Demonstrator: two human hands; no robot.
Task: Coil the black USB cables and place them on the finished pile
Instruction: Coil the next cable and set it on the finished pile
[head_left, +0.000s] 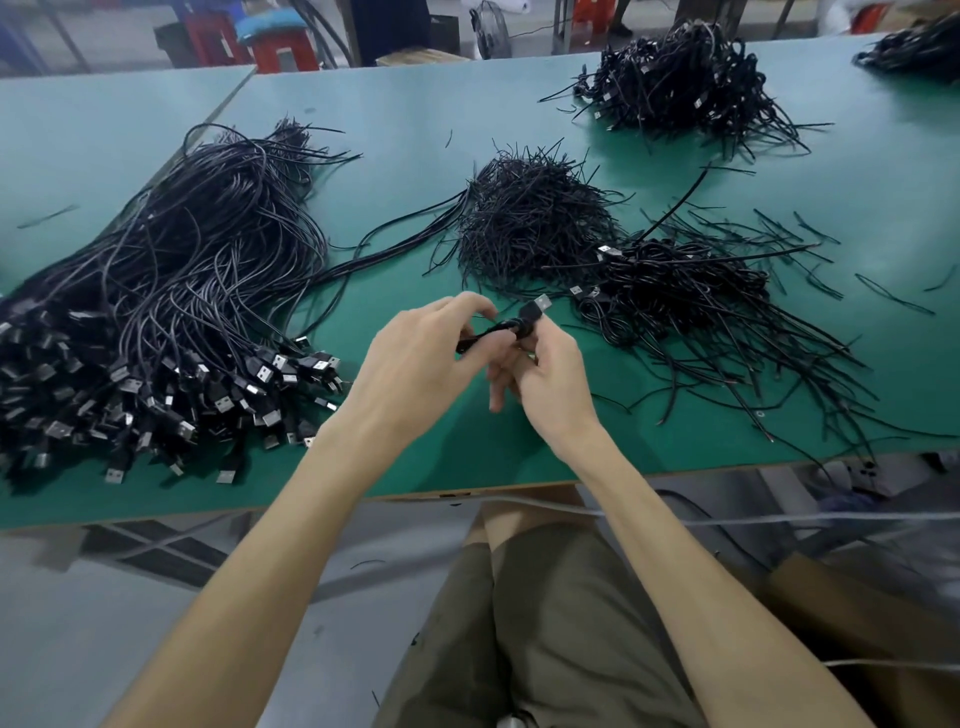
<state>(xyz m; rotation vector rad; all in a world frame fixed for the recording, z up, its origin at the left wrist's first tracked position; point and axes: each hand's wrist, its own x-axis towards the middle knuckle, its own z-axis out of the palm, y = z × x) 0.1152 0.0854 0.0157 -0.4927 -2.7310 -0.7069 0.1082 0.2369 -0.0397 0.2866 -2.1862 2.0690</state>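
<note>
Both hands are meeting low over the near part of the green counter (395, 156), and together they are holding one black USB cable (501, 328). The left hand (415, 364) is curling its fingers and thumb round the cable's bundled loops. The right hand (550, 379) is pinching the cable just below its plug (540, 303), whose metal tip is pointing up and away from the person.

A large heap of loose cables (156, 291) is lying to the left of the hands, its plugs facing the near edge. A mound of short thin black strands (530, 223) is sitting beyond the hands. A pile of bundled cables (685, 296) is resting just right of the hands, and another cable pile (685, 78) is lying well beyond it.
</note>
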